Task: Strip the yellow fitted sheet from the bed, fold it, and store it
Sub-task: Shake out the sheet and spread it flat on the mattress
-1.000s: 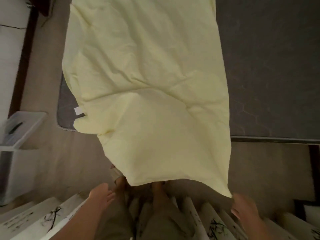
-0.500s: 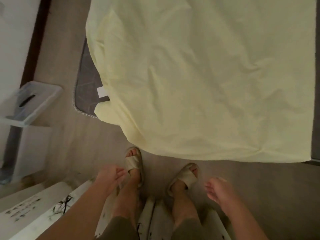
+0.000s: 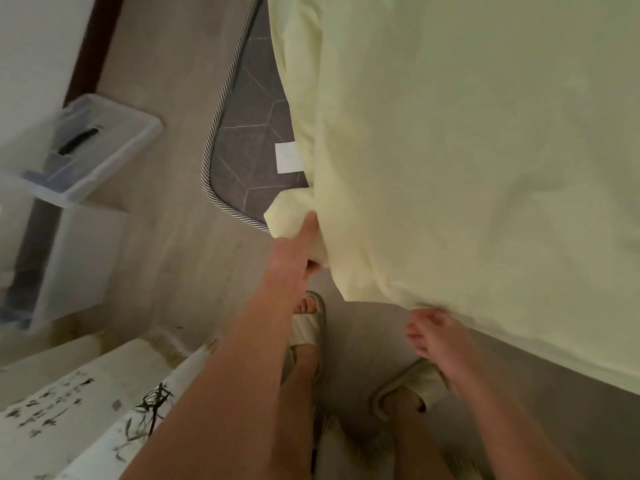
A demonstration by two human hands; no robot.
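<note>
Gripping a bunched corner of the yellow sheet (image 3: pixel 467 150), my left hand (image 3: pixel 294 258) holds it over the grey mattress (image 3: pixel 249 147); my right hand (image 3: pixel 433 330), fingers loose, touches its near edge. Clear lidded bin (image 3: pixel 86 147) at left, contents blurred.

sheet (image 3: pixel 467 150) | pale yellow, creased | spread on bed, edge overhanging

A bedroom in a home. A grey quilted mattress (image 3: pixel 254 157) with striped piping and a white label lies from 12 toward 10 o'clock, with a pale yellow sheet (image 3: pixel 467 161) spread over it across 1 to 3 o'clock. Light wood-look floor (image 3: pixel 166 209) runs beneath. At 9 o'clock clear plastic storage boxes (image 3: pixel 79 157) stand against a white wall. The person wears house slippers (image 3: pixel 306 327) at 6 o'clock.
</note>
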